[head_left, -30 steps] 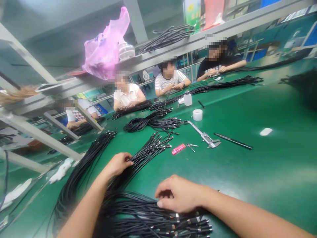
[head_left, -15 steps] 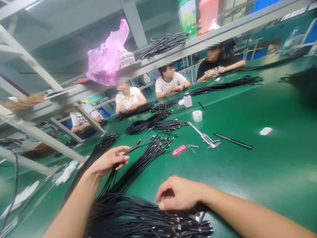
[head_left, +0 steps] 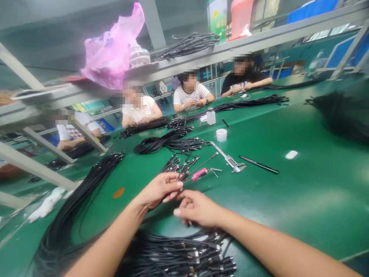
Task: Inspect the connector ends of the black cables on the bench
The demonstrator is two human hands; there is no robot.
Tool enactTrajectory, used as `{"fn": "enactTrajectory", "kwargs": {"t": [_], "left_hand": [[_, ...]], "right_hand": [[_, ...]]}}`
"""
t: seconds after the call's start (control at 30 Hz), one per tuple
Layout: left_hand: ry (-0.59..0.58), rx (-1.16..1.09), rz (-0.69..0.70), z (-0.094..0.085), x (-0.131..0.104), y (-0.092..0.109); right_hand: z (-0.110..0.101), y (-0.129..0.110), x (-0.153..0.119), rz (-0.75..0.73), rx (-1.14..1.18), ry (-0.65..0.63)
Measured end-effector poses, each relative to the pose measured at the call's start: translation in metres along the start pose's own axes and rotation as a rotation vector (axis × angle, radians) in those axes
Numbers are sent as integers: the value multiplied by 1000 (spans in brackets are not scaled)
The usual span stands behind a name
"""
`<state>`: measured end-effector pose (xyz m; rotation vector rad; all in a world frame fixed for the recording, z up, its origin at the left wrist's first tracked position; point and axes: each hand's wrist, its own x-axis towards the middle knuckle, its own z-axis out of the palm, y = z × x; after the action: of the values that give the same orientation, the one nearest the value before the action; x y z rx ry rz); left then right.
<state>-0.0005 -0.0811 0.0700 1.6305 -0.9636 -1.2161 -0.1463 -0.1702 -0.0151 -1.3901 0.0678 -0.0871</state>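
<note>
Black cables [head_left: 85, 190] sweep down the left of the green table [head_left: 259, 215]. Then comes the left hand [head_left: 164, 189], pinching a few slim leads [head_left: 184, 175], their ends poking forward; it has just brought them over beside the right hand [head_left: 197, 209], so the work now sits between both. Whether that curled right hand grips anything, I can't tell. Farther right lies a caliper [head_left: 231, 160].

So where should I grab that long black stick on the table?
Probably pinch the long black stick across its middle, from above and the near side: it's thin and lies flat, and the caliper sits beside its far end.
</note>
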Motion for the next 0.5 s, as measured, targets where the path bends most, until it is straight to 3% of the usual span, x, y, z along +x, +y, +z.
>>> {"fn": "enactTrajectory", "kwargs": {"t": [0.1,0.2,0.3,0.5], "left_hand": [[4,-82,19,14,-2,-27],[-8,-128,25,21,-5,-38],[-49,-59,17,19,-11,-37],[-153,296,-102,-6,-24,-22]], "right_hand": [[-9,0,7,-83,188,197],[-14,-2,10,-96,340,317],[-16,-2,10,-86,370,336],[-19,-1,10,-96,420,391]]}}
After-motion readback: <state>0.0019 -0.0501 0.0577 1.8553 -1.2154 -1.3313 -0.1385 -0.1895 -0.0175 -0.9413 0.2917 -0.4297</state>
